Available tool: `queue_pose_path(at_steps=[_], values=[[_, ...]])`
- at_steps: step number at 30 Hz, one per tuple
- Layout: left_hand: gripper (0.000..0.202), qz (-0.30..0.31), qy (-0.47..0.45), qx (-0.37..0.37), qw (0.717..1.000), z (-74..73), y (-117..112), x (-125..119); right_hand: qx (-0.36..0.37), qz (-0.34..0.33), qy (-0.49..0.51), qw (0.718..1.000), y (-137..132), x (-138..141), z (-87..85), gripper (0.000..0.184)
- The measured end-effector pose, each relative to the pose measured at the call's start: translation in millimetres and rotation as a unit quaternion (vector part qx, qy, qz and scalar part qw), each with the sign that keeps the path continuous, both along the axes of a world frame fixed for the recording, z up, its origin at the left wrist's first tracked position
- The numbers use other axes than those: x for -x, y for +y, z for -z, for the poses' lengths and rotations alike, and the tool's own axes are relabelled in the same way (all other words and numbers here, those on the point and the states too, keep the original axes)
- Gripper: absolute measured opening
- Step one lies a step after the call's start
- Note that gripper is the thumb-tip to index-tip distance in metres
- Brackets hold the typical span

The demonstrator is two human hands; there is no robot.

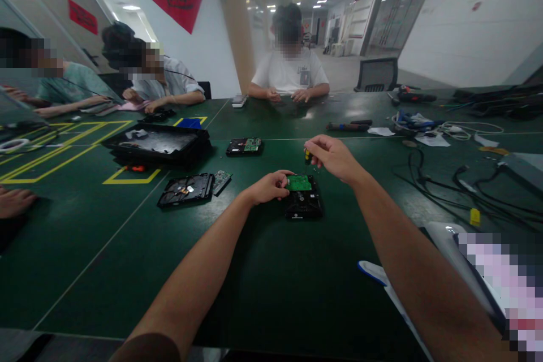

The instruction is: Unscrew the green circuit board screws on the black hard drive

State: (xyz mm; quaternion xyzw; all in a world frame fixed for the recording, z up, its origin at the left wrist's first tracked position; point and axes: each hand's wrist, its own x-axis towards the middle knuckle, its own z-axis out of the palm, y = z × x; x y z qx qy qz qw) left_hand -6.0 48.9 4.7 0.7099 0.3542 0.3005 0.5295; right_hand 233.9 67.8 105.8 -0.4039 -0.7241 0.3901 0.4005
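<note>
A black hard drive point(303, 205) lies on the green table with its green circuit board point(299, 182) facing up at the far end. My left hand point(271, 186) grips the drive's left edge beside the board, fingers closed on it. In my right hand point(333, 157) is a small yellow-and-black screwdriver point(307, 155), pinched upright by the handle. Its thin shaft points down at the board's far right corner; whether the tip touches a screw is too small to tell. Tiny specks, perhaps screws, lie just right of that corner.
Left of the drive are another hard drive point(186, 189), a loose circuit board point(222, 181) and a black tray point(159, 144). A third drive point(245, 146) lies farther back. Black cables point(449, 181) spread at right. Co-workers sit across and at left.
</note>
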Motion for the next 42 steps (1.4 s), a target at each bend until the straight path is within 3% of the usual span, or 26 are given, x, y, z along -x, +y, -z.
queue_pose_path(at_steps=[4, 13, 19, 29, 36, 42], values=[[0.028, -0.004, 0.012, 0.002, 1.0, -1.0, 0.1, -0.3, 0.006, 0.015, 0.008, 1.0, 1.0, 0.5, 1.8, 0.028], [0.029, -0.007, 0.007, 0.01, 1.0, -4.5, -1.9, -1.6, 0.01, -0.024, 0.009, 1.0, -0.1, 1.2, -0.5, 0.027], [0.029, -0.004, 0.02, -0.006, 1.0, -3.5, -1.0, -0.3, 0.0, 0.029, -0.01, 1.0, -2.2, 0.1, -1.6, 0.027], [0.029, -0.001, 0.006, 0.0, 1.0, -4.8, -1.6, -1.5, 0.01, -0.01, 0.015, 1.0, 1.4, 1.7, 0.5, 0.029], [0.029, -0.001, 0.018, -0.004, 1.0, -3.1, -1.1, 0.2, -0.01, 0.026, -0.01, 1.0, 0.5, -1.7, 1.6, 0.029], [0.03, 0.009, 0.009, -0.005, 1.0, -0.1, 0.8, 0.7, 0.014, -0.018, 0.016, 1.0, -0.5, 0.3, 0.6, 0.036]])
